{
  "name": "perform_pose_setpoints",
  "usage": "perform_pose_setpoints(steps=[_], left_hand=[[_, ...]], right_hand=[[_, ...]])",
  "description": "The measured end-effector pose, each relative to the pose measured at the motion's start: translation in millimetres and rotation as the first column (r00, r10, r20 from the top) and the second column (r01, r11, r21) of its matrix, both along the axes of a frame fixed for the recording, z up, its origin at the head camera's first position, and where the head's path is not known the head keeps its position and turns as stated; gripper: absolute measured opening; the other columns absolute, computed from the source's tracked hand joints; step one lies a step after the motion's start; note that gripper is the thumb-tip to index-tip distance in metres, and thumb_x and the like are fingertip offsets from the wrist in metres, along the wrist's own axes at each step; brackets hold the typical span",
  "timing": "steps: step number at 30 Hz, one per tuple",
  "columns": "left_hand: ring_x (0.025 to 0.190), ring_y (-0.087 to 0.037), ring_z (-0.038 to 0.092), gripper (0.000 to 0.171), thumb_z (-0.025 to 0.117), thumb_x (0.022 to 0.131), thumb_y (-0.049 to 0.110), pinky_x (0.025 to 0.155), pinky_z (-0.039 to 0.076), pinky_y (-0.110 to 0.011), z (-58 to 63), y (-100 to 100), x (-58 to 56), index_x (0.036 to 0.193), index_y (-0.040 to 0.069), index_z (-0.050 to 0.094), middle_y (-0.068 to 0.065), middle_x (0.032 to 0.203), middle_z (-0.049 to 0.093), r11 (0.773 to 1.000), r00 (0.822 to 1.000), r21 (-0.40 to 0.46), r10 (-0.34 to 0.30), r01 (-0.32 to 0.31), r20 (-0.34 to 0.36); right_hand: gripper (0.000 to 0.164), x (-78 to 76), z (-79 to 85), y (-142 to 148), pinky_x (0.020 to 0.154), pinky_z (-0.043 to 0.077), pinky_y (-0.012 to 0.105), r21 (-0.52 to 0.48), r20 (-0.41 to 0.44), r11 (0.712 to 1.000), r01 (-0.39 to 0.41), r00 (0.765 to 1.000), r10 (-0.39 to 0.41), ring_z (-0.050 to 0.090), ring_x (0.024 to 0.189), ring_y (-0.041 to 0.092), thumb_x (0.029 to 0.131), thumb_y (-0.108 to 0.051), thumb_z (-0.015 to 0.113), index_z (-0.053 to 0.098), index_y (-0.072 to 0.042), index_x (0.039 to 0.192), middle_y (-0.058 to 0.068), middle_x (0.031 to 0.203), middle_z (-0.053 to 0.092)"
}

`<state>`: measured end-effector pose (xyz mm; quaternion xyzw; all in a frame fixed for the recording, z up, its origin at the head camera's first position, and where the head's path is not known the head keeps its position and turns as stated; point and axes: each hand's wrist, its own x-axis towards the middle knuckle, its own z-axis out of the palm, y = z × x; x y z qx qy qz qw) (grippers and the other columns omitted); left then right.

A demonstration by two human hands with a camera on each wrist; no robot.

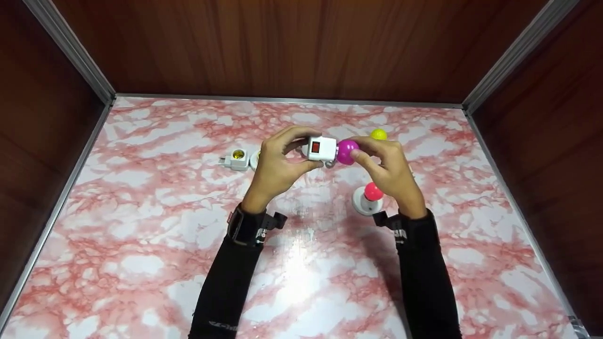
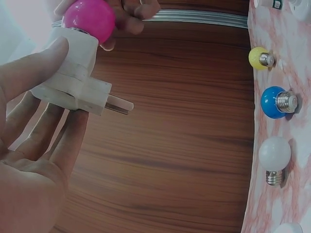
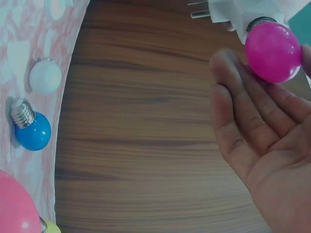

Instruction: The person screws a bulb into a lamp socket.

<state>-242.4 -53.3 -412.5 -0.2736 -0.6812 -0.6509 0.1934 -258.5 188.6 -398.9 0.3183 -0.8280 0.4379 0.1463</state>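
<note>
In the head view my left hand [image 1: 277, 167] grips a white plug-in bulb socket [image 1: 327, 153] with a red rocker switch, thumb on one side and fingers on the other. The two metal plug pins [image 2: 119, 103] stick out sideways in the left wrist view. A magenta light bulb [image 1: 347, 151] sits at the socket's mouth. My right hand [image 1: 392, 165] pinches this bulb between thumb and fingers. A strip of its metal base shows between the bulb [image 3: 273, 52] and the socket in the right wrist view; how deep the base goes is hidden.
On the marbled table, a second plug-in socket [image 1: 239, 163] lies left, beside a half-hidden round white holder [image 1: 254, 161]. A pink-red bulb [image 1: 373, 191] sits at a white round holder [image 1: 362, 206]. Yellow [image 1: 378, 134], blue [image 2: 273, 102] and white [image 2: 274, 153] bulbs lie behind the hands.
</note>
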Motion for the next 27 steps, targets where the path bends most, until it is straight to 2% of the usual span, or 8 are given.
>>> perform_pose_setpoints(steps=[3, 7, 10, 12, 18, 23, 27], left_hand=[[0.11, -0.016, 0.068, 0.05, 0.088, 0.07, 0.008, 0.101, 0.057, -0.028, 0.0, 0, 0.0, 0.116, 0.005, 0.069, -0.011, 0.117, 0.07, 1.0, 1.0, 0.0, 0.005, -0.005, -0.001], [0.11, -0.015, 0.069, 0.05, 0.088, 0.07, 0.009, 0.101, 0.057, -0.028, -0.9, 0, -0.9, 0.116, 0.004, 0.069, -0.011, 0.117, 0.07, 1.0, 1.0, 0.002, 0.011, -0.011, -0.001], [0.11, -0.016, 0.069, 0.05, 0.088, 0.071, 0.01, 0.101, 0.057, -0.029, -1.3, 0, -1.1, 0.116, 0.004, 0.069, -0.012, 0.117, 0.07, 1.0, 1.0, 0.003, 0.012, -0.012, -0.003], [0.11, -0.016, 0.069, 0.049, 0.088, 0.071, 0.01, 0.1, 0.058, -0.029, -1.5, 0, -1.0, 0.117, 0.003, 0.068, -0.012, 0.117, 0.07, 1.0, 1.0, 0.003, 0.012, -0.012, -0.001], [0.11, -0.018, 0.069, 0.051, 0.087, 0.071, 0.005, 0.1, 0.058, -0.028, -1.2, 0, -0.7, 0.117, 0.002, 0.068, -0.013, 0.118, 0.07, 1.0, 1.0, 0.006, 0.019, -0.019, 0.018], [0.111, -0.018, 0.069, 0.052, 0.088, 0.071, 0.006, 0.1, 0.058, -0.028, -0.9, 0, -0.7, 0.118, 0.002, 0.067, -0.013, 0.118, 0.07, 1.0, 0.999, 0.005, 0.02, -0.021, 0.024], [0.112, -0.018, 0.068, 0.052, 0.088, 0.07, 0.006, 0.1, 0.058, -0.028, -0.8, 0, -0.7, 0.118, 0.001, 0.067, -0.013, 0.118, 0.07, 1.0, 0.999, 0.004, 0.017, -0.018, 0.028]], right_hand=[[0.024, 0.3, -0.3, -2, 0.083, 0.059, 0.015, -0.058, 0.019, 0.998, -0.005, 1.0, 0.006, 0.071, 0.094, 0.004, 0.095, -0.01, 0.063, 0.071, -0.008, 0.118, 0.009, 0.107, 0.077], [0.032, 1.6, 0.5, -8, 0.084, 0.061, 0.021, -0.171, 0.022, 0.984, -0.045, 0.999, 0.049, 0.072, 0.096, 0.012, 0.094, -0.006, 0.063, 0.066, -0.008, 0.126, 0.013, 0.118, 0.072], [0.036, 2.8, 0.8, -11, 0.084, 0.062, 0.023, -0.232, -0.016, 0.97, -0.068, 0.998, 0.066, 0.073, 0.1, 0.015, 0.092, -0.001, 0.065, 0.062, -0.005, 0.127, 0.015, 0.125, 0.069], [0.032, 3.1, 0.7, -13, 0.082, 0.062, 0.023, -0.256, -0.054, 0.963, -0.079, 0.996, 0.067, 0.073, 0.101, 0.015, 0.09, 0.002, 0.066, 0.062, -0.002, 0.122, 0.015, 0.125, 0.068], [0.015, 2.4, 1.0, -14, 0.079, 0.063, 0.026, -0.271, -0.138, 0.951, -0.151, 0.984, 0.117, 0.071, 0.105, 0.021, 0.086, 0.007, 0.068, 0.068, 0.003, 0.1, 0.017, 0.121, 0.069], [0.035, 3.6, 2.4, -9, 0.085, 0.062, 0.031, -0.278, -0.102, 0.932, -0.233, 0.972, 0.213, 0.068, 0.111, 0.025, 0.074, 0.014, 0.076, 0.067, 0.006, 0.107, 0.023, 0.124, 0.065], [0.041, 3.6, 3.2, -6, 0.088, 0.061, 0.031, -0.256, -0.085, 0.937, -0.238, 0.971, 0.223, 0.067, 0.114, 0.025, 0.072, 0.014, 0.079, 0.066, 0.005, 0.11, 0.022, 0.124, 0.064]])
